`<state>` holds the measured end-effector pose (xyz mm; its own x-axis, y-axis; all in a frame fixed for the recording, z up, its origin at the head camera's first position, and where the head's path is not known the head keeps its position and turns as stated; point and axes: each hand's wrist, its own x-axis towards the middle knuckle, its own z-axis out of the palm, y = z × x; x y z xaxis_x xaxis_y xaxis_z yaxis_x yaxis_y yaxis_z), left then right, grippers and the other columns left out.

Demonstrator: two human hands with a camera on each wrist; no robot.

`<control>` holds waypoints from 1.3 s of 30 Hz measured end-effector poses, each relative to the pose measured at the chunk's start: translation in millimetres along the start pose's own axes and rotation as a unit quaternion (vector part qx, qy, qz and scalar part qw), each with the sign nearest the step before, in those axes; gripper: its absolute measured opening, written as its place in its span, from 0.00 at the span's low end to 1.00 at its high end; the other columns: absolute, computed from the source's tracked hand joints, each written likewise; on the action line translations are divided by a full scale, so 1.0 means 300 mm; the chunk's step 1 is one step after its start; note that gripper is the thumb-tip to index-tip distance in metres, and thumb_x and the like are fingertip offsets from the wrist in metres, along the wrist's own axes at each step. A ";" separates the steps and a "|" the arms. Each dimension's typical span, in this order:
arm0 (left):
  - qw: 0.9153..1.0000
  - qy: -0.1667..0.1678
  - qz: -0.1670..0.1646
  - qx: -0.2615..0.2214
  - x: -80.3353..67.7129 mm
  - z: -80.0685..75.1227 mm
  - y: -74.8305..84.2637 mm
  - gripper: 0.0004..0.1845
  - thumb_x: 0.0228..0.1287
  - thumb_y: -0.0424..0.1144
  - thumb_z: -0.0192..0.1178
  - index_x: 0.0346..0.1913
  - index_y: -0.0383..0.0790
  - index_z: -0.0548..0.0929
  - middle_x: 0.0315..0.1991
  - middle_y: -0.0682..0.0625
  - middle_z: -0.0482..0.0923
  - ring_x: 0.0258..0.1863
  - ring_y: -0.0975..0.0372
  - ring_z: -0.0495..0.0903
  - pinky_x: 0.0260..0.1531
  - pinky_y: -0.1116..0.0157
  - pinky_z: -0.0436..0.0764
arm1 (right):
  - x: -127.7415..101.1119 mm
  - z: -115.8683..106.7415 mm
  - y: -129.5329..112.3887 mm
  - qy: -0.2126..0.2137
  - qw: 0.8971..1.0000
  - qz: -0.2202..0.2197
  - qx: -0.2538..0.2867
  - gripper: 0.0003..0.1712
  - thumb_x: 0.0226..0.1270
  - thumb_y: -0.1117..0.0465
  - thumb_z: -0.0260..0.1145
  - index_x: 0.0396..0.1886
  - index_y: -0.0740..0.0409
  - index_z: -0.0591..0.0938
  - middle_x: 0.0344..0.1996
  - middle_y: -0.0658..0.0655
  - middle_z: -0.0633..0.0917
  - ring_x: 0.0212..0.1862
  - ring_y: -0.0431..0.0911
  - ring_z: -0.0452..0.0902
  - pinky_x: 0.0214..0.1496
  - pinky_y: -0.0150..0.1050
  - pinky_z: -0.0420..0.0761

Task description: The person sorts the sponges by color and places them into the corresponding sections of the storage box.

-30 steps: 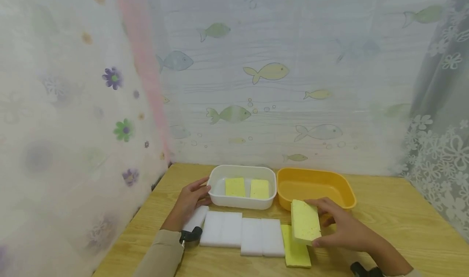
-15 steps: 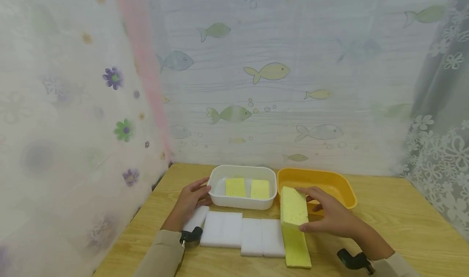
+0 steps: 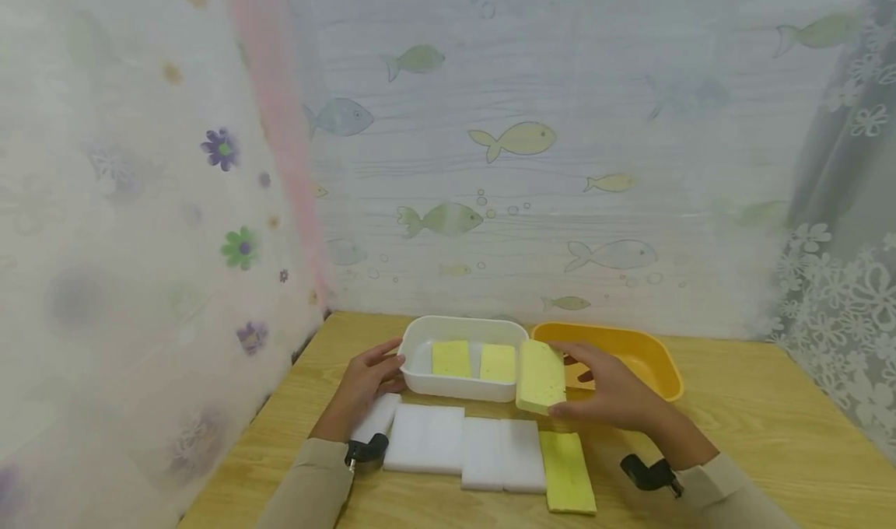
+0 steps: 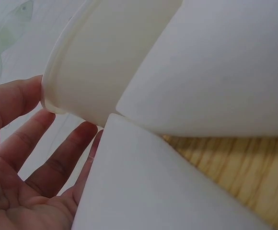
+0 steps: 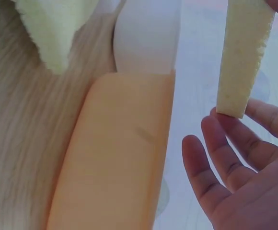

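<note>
Your right hand [image 3: 616,393] pinches a yellow sponge [image 3: 540,376] between thumb at its near end and fingers at its far end. In the right wrist view, the same sponge [image 5: 244,52] hangs edge-on past the fingertips [image 5: 211,129], which curl loosely round it.

Key relation: the sponge's long axis runs away from you, roughly parallel to the two yellow sponges already lying in the white tub [image 3: 462,393]. The held sponge sits at the tub's right rim, raised and tilted, not yet inside. So the tub's open space lies just left of your right fingers; the orange tub [image 3: 654,366] is just to their right and behind them.

Your left hand [image 3: 364,381] rests against the white tub's left end, thumb on the rim, fingers relaxed and slightly spread along the wall. The left wrist view shows the fingers [image 4: 57,163] open beside the tub wall [image 4: 100,57], gripping nothing.

The right hand is the nearer one to the sponge.

Just toward you from the right thumb lies one more yellow sponge [image 3: 567,471] flat on the table [image 3: 770,420], touching the row of white sponges [image 3: 462,451] on its left.
</note>
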<state>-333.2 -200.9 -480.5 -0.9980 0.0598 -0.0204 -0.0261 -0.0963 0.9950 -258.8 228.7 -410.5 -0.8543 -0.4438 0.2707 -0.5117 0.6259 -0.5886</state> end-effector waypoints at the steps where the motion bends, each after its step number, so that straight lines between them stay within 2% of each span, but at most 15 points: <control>1: 1.000 0.000 0.000 -0.001 0.001 0.000 0.000 0.27 0.72 0.35 0.66 0.72 0.43 0.77 0.62 0.34 0.80 0.47 0.55 0.88 0.50 0.54 0.89 | 0.009 0.001 -0.002 -0.001 1.000 0.002 -0.002 0.57 0.53 0.33 0.79 0.78 0.48 0.68 0.69 0.51 0.77 0.64 0.52 0.76 0.57 0.51 0.85; 7: 1.000 0.001 0.000 0.000 -0.001 0.005 0.000 0.27 0.72 0.35 0.66 0.71 0.43 0.77 0.62 0.35 0.81 0.46 0.55 0.89 0.50 0.54 0.89 | 0.061 0.006 -0.015 -0.004 1.000 0.017 -0.002 0.60 0.54 0.31 0.78 0.80 0.51 0.64 0.73 0.54 0.73 0.67 0.55 0.75 0.61 0.58 0.83; 12: 1.000 0.004 0.000 0.001 0.002 0.005 -0.002 0.26 0.71 0.35 0.66 0.71 0.43 0.77 0.62 0.35 0.81 0.45 0.56 0.89 0.49 0.55 0.89 | 0.097 0.012 -0.040 -0.002 0.999 0.037 -0.019 0.59 0.53 0.32 0.78 0.80 0.50 0.65 0.73 0.56 0.74 0.68 0.55 0.75 0.64 0.56 0.82; 22: 1.000 0.003 0.006 0.007 -0.003 0.008 0.003 0.28 0.72 0.35 0.65 0.73 0.40 0.75 0.63 0.33 0.79 0.45 0.57 0.89 0.47 0.57 0.90 | 0.166 0.027 -0.056 -0.015 0.999 0.023 -0.038 0.58 0.58 0.33 0.76 0.80 0.56 0.64 0.75 0.59 0.72 0.69 0.60 0.74 0.66 0.58 0.80; 29: 1.000 0.004 0.001 0.002 -0.005 0.010 0.005 0.26 0.72 0.35 0.65 0.72 0.41 0.76 0.63 0.33 0.80 0.46 0.56 0.89 0.49 0.55 0.89 | 0.207 0.039 -0.063 -0.035 0.998 0.042 -0.024 0.58 0.60 0.34 0.74 0.82 0.53 0.60 0.79 0.56 0.67 0.72 0.58 0.71 0.72 0.59 0.74; 35: 1.000 0.006 0.002 0.005 -0.005 0.009 0.005 0.27 0.72 0.36 0.66 0.72 0.42 0.76 0.63 0.35 0.80 0.47 0.56 0.88 0.51 0.55 0.89 | 0.239 0.048 -0.062 -0.044 0.998 0.037 -0.033 0.58 0.63 0.34 0.73 0.82 0.59 0.60 0.78 0.61 0.66 0.73 0.62 0.69 0.73 0.61 0.72; 39: 1.000 0.003 0.005 0.002 -0.005 0.006 0.003 0.27 0.72 0.35 0.66 0.72 0.39 0.76 0.62 0.34 0.80 0.47 0.55 0.88 0.51 0.53 0.88 | 0.253 0.054 -0.057 -0.056 0.997 0.048 -0.037 0.58 0.63 0.36 0.74 0.83 0.58 0.58 0.80 0.60 0.64 0.76 0.61 0.65 0.76 0.61 0.68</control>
<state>-331.8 -199.3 -479.3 -0.9985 0.0529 -0.0120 -0.0169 -0.0921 0.9956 -313.5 174.0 -392.1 -0.8863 -0.4457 0.1261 -0.4365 0.7123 -0.5496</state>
